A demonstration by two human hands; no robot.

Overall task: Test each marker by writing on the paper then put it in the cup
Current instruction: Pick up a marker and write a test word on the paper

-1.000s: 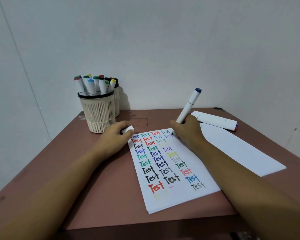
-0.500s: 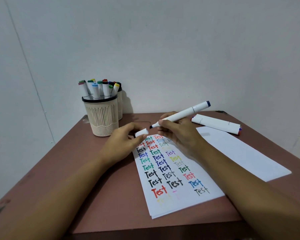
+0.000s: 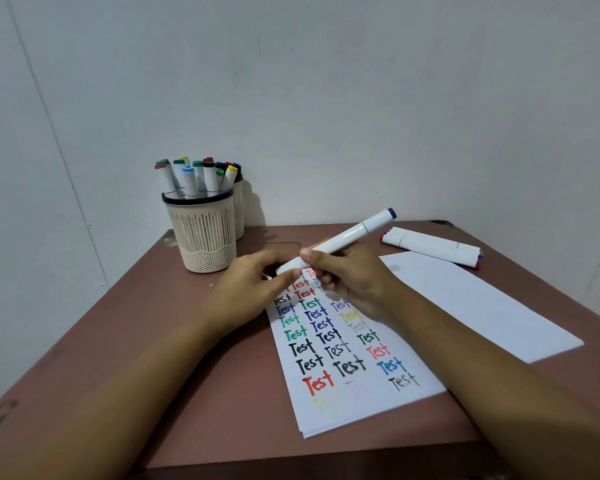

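Toward the table's (image 3: 222,393) far left corner, a marker-filled cup (image 3: 205,237); over the paper's (image 3: 347,403) far edge, left hand (image 3: 253,289) pinching the white marker's (image 3: 347,237) lower end, right hand (image 3: 354,278) gripping its barrel, blue-capped end tilted up rightward.

The reddish-brown table (image 3: 201,393) has a scuffed, worn top. At its far left stands a cream ribbed cup (image 3: 207,237) with a dark rim. Just behind it is a second container (image 3: 239,216), mostly hidden. In the middle lies the paper (image 3: 343,403), turned slightly, with rows of the word "Test" in many colours. To its right lies a blank sheet (image 3: 482,306), which reaches toward the right edge. At the far right, beyond this sheet, some white loose markers (image 3: 430,251) lie side by side, perhaps two or three.
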